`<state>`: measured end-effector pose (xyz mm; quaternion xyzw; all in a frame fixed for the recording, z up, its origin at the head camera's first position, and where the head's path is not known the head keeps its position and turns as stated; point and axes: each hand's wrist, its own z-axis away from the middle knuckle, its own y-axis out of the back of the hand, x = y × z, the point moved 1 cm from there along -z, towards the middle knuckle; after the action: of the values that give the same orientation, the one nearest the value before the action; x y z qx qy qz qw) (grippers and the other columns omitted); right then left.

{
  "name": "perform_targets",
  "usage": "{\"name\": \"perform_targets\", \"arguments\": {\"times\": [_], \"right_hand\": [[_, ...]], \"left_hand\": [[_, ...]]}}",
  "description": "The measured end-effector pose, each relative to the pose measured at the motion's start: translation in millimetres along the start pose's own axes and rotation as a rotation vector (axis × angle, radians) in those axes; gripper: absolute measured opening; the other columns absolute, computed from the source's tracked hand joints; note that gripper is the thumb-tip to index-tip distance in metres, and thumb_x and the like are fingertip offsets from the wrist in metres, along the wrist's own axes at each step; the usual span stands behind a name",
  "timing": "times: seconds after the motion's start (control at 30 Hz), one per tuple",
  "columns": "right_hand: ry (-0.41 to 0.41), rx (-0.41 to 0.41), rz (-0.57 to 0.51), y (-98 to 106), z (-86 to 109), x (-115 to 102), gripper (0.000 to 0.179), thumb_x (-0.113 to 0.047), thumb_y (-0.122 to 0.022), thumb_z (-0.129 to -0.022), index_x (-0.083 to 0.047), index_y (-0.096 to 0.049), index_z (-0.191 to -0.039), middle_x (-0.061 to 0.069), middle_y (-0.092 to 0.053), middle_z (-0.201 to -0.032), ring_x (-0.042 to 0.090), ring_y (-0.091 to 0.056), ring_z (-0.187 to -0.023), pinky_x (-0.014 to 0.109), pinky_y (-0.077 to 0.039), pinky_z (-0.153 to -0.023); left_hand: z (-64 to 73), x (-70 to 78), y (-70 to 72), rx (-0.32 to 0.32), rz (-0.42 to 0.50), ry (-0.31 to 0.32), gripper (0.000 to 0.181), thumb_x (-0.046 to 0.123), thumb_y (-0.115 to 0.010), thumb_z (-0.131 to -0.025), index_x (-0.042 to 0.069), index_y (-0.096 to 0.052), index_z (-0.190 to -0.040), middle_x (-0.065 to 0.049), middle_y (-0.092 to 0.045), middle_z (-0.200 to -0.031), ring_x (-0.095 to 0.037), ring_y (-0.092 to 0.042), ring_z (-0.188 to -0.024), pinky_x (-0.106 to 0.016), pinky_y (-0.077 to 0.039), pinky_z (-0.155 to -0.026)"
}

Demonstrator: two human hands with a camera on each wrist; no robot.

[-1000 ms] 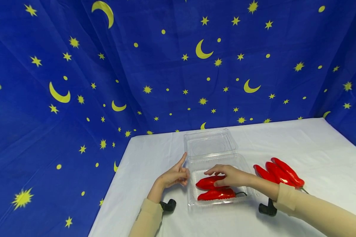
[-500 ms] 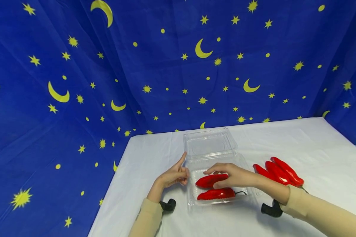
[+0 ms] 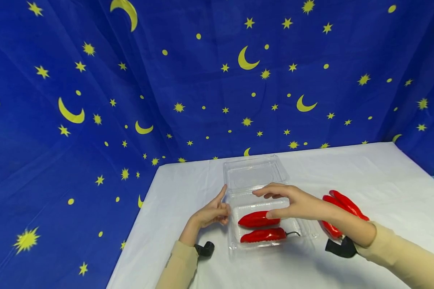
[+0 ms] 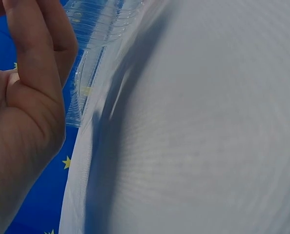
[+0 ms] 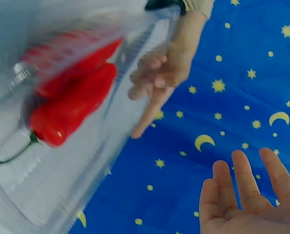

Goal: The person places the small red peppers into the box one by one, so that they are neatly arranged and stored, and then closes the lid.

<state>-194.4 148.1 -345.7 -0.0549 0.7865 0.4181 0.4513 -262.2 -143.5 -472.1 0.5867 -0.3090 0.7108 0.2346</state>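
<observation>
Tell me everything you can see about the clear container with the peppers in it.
It's a clear, plastic-looking box with ridged walls and a rectangular lid folded open towards the backdrop. It sits on the white tablecloth, with two red peppers lying side by side inside. The left hand is at its left wall, seemingly touching; the right hand is over it.
</observation>
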Motion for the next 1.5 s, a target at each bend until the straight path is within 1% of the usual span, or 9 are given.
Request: {"name": "perform_targets", "arguments": {"times": [0.27, 0.43, 0.7, 0.8, 0.93, 1.2, 1.37, 1.43, 1.5], "right_hand": [[0.012, 0.059, 0.023, 14.1, -1.8, -9.4, 0.056, -0.019, -0.071, -0.084, -0.012, -0.051, -0.136, -0.001, -0.052, -0.131, 0.017, -0.052, -0.11, 0.038, -0.049, -0.089], [0.017, 0.119, 0.03, 24.0, -2.1, -12.3, 0.058, -0.016, -0.072, -0.083, -0.009, -0.049, -0.137, 0.002, -0.052, -0.132, 0.018, -0.053, -0.112, 0.038, -0.047, -0.093], [-0.023, 0.262, 0.021, 51.4, 5.3, -7.0, 0.059, -0.008, -0.067, -0.086, -0.009, -0.044, -0.141, 0.01, -0.051, -0.132, 0.016, -0.053, -0.111, 0.023, -0.043, -0.095], [-0.06, 0.323, -0.003, 61.9, 11.9, -5.7, 0.06, -0.008, -0.065, -0.088, -0.009, -0.04, -0.143, 0.013, -0.049, -0.134, 0.015, -0.052, -0.111, 0.019, -0.043, -0.092], [-0.163, 0.412, -0.03, 74.2, 22.2, -2.0, 0.059, -0.012, -0.063, -0.091, -0.015, -0.039, -0.145, 0.01, -0.047, -0.135, 0.012, -0.049, -0.112, 0.018, -0.047, -0.086], [-0.284, 0.539, -0.011, 92.5, 45.3, 22.6, 0.059, -0.018, -0.06, -0.093, -0.023, -0.035, -0.146, 0.007, -0.044, -0.135, 0.012, -0.048, -0.114, 0.013, -0.045, -0.082], [-0.368, 0.576, 0.008, 97.2, 61.8, 41.7, 0.061, -0.023, -0.059, -0.094, -0.025, -0.031, -0.148, 0.012, -0.04, -0.14, 0.02, -0.044, -0.118, 0.049, -0.043, -0.096], [-0.388, 0.594, -0.008, 98.4, 69.5, 49.2, 0.062, -0.024, -0.058, -0.094, -0.024, -0.03, -0.149, 0.015, -0.038, -0.141, 0.015, -0.043, -0.115, 0.065, -0.035, -0.094], [-0.404, 0.613, -0.032, 99.4, 77.9, 57.3, 0.062, -0.024, -0.058, -0.094, -0.024, -0.03, -0.149, 0.017, -0.036, -0.14, 0.006, -0.043, -0.11, 0.068, -0.031, -0.094]], "left_hand": [[0.0, 0.2, -1.2, 0.004, 0.012, 0.005, 0.097, -0.008, -0.049, -0.088, 0.03, 0.015, -0.15, -0.001, -0.055, -0.075, -0.01, -0.059, -0.06, -0.021, -0.053, -0.057], [-0.3, 0.1, -0.9, 0.009, 0.012, 0.011, 0.097, -0.009, -0.049, -0.087, 0.029, 0.016, -0.149, -0.001, -0.055, -0.075, -0.01, -0.059, -0.059, -0.021, -0.052, -0.056], [-0.6, 2.8, -2.7, 0.034, 0.013, 0.026, 0.099, -0.009, -0.05, -0.086, 0.029, 0.015, -0.15, -0.002, -0.054, -0.075, -0.011, -0.058, -0.059, -0.021, -0.052, -0.056], [-0.3, 2.8, -3.0, 0.038, 0.007, 0.026, 0.099, -0.009, -0.05, -0.086, 0.029, 0.016, -0.15, -0.002, -0.054, -0.075, -0.011, -0.058, -0.059, -0.021, -0.052, -0.055], [0.0, 2.2, -3.0, 0.039, 0.007, 0.024, 0.099, -0.01, -0.049, -0.085, 0.029, 0.015, -0.15, -0.001, -0.053, -0.074, -0.01, -0.058, -0.059, -0.021, -0.052, -0.055], [-0.4, 2.6, -2.5, 0.033, -0.002, 0.016, 0.098, -0.01, -0.049, -0.086, 0.03, 0.014, -0.15, -0.001, -0.053, -0.074, -0.01, -0.058, -0.059, -0.021, -0.052, -0.056], [-0.1, 3.1, -3.3, 0.026, -0.006, 0.013, 0.098, -0.01, -0.048, -0.086, 0.029, 0.015, -0.15, -0.001, -0.053, -0.074, -0.01, -0.059, -0.06, -0.021, -0.052, -0.056], [0.2, 2.9, -3.8, 0.029, -0.005, 0.017, 0.098, -0.01, -0.048, -0.086, 0.029, 0.015, -0.15, -0.001, -0.053, -0.075, -0.01, -0.058, -0.06, -0.021, -0.052, -0.056], [0.6, 3.0, -4.3, 0.033, -0.003, 0.022, 0.098, -0.01, -0.048, -0.086, 0.03, 0.014, -0.15, -0.001, -0.053, -0.075, -0.01, -0.058, -0.06, -0.02, -0.052, -0.056]]}}
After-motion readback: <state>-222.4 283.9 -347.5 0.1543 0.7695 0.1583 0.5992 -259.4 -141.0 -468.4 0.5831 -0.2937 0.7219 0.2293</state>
